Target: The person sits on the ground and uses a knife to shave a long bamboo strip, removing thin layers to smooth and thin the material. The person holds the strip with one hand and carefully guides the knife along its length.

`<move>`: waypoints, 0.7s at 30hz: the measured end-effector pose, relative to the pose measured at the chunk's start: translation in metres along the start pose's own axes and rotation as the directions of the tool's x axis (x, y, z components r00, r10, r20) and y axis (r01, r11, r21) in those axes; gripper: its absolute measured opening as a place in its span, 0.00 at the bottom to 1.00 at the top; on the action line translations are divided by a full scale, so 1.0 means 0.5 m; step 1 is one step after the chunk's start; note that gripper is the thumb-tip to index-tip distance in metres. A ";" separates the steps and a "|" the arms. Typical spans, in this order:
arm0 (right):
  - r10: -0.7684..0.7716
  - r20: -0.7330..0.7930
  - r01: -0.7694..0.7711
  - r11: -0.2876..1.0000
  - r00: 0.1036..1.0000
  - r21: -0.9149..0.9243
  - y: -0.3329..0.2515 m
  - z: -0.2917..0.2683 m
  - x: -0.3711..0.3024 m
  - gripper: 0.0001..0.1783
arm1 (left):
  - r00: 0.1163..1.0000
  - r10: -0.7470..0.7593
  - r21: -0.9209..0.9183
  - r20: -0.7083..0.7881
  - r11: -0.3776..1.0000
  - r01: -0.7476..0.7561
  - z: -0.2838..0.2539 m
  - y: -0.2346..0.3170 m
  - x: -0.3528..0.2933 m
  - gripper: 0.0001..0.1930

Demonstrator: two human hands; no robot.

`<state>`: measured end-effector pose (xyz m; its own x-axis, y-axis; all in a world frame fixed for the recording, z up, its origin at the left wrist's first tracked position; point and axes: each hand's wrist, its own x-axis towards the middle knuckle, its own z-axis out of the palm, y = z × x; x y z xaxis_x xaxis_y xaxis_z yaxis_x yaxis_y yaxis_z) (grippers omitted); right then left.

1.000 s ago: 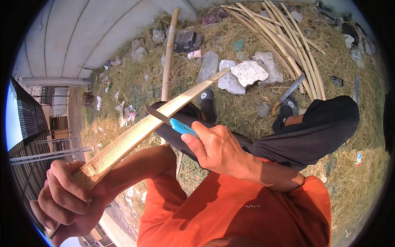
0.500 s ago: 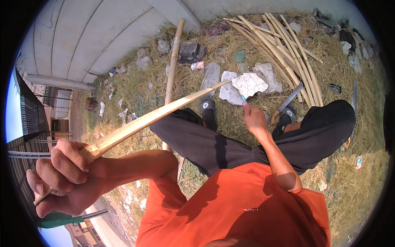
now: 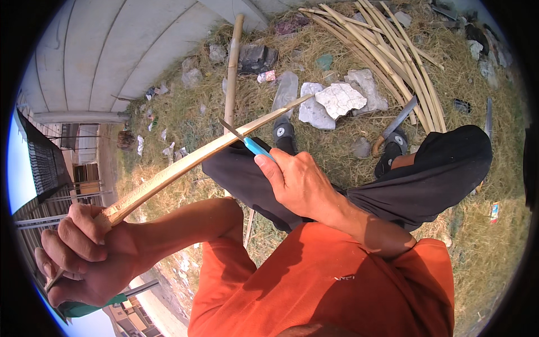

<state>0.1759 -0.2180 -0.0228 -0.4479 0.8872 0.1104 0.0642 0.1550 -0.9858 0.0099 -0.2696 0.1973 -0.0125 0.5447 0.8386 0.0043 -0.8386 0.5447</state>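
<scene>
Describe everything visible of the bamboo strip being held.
The bamboo strip is long, thin and pale yellow-tan, flat with a lighter shaved face. It slants from lower left to upper right, narrowing to a tip above the white stones. The left hand grips its thick end; the right hand sets a blue-handled knife against its middle.

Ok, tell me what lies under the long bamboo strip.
Under the bamboo strip show dry grass, a black trouser leg and an upright bamboo pole. The strip's near end is hidden inside the left hand.
</scene>
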 end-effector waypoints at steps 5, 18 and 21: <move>-0.038 -0.178 -0.036 0.917 0.983 -0.397 0.161 0.003 0.030 0.24 | 0.997 -0.017 -0.079 0.080 0.997 0.023 0.004 -0.014 -0.008 0.23; 0.097 -0.108 -0.125 0.948 0.989 -0.294 0.079 -0.011 0.011 0.23 | 1.000 0.024 -0.039 0.016 0.999 -0.024 0.003 0.017 -0.008 0.23; -0.063 0.038 0.062 0.997 0.997 0.036 -0.057 -0.045 -0.020 0.22 | 1.000 0.000 -0.064 0.031 0.998 0.002 0.012 0.019 -0.016 0.25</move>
<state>0.1987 -0.2214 0.0071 -0.4845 0.8586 0.1675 0.0040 0.1937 -0.9811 0.0161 -0.2818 0.1955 0.0188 0.5448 0.8384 -0.0596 -0.8364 0.5448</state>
